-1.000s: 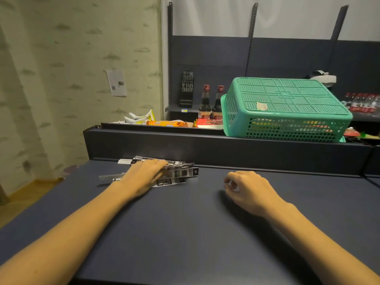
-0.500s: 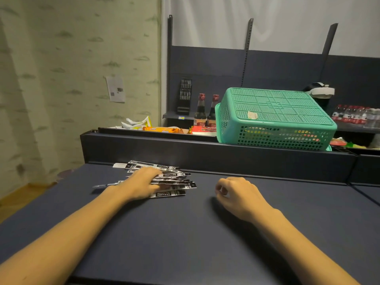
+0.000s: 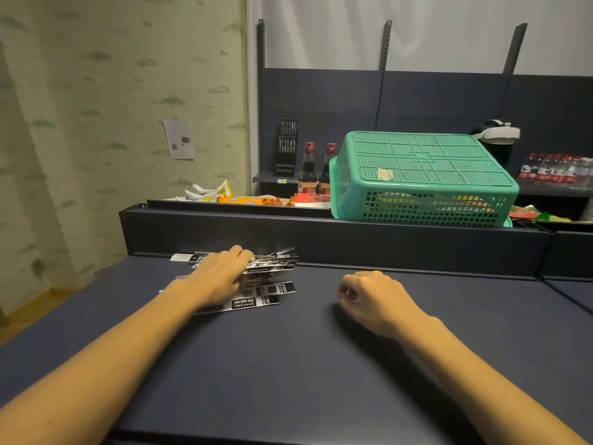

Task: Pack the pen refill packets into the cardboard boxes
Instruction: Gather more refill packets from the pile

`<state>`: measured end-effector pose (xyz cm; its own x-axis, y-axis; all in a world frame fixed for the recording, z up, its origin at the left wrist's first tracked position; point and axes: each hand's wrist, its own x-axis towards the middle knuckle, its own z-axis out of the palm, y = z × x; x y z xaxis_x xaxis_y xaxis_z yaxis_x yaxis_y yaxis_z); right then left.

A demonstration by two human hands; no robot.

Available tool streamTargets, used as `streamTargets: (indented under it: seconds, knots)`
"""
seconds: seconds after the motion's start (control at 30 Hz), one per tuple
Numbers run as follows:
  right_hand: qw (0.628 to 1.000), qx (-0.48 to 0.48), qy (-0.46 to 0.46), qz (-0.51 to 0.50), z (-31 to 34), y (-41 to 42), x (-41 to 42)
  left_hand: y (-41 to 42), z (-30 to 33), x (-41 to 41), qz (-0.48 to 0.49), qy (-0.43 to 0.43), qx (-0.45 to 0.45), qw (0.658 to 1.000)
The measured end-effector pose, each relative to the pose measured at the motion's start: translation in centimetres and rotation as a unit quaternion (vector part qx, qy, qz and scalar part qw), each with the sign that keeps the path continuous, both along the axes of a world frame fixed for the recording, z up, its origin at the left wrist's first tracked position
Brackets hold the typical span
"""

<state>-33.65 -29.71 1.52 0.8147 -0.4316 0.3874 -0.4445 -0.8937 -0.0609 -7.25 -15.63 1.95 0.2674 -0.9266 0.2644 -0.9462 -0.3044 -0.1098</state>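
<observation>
Flat on matte dark table (image 3: 288,364): left hand (image 3: 221,277) presses glossy slim packets (image 3: 266,289), fingers straight; right hand (image 3: 372,300) curled, empty.

No text can be read for certain. White characters are printed on the black bands of the pen refill packets (image 3: 256,298), but they are too small and blurred to be made out. A printed sheet of paper (image 3: 178,139) on the wall, a worn sticker (image 3: 386,174) on the upturned green basket (image 3: 426,178) and red labels on the sauce bottles (image 3: 308,170) are equally illegible.
</observation>
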Motion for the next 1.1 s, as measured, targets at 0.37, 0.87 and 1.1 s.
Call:
streamTargets:
  seconds: [0.37,0.87,1.1]
  knots:
    - [1.000,-0.007,0.000,0.011,0.4,-2.0,-3.6,-1.1,1.9,-4.2,0.030,-0.158,-0.049,0.986]
    - [0.999,-0.008,-0.003,0.033,-0.2,-3.5,-8.5,-0.6,0.5,-11.9,0.014,-0.230,-0.069,0.971]
    - [0.998,-0.004,-0.006,-0.059,-0.5,-3.5,-12.8,-3.0,0.5,-13.8,-0.063,-0.232,-0.070,0.968]
